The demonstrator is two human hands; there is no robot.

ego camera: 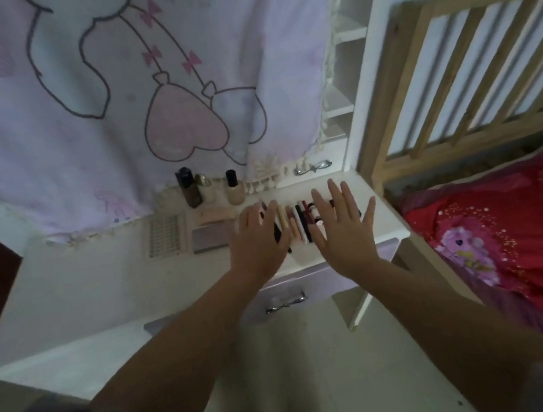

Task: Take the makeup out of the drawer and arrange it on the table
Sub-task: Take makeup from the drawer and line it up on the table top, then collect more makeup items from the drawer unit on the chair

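Makeup sticks (295, 223), side by side, pointing away

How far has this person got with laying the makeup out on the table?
Nearly finished, it seems. Two bottles stand at the back, flat palettes lie beside a row of slim sticks. Both hands, left hand and right hand, are open over that row, apparently straightening it. The drawer below looks only slightly open; whether anything remains inside cannot be seen.

Behind, a pale cartoon-print cloth (130, 86); right, slatted wooden bed frame (459, 70), red floral bedding (508, 230).
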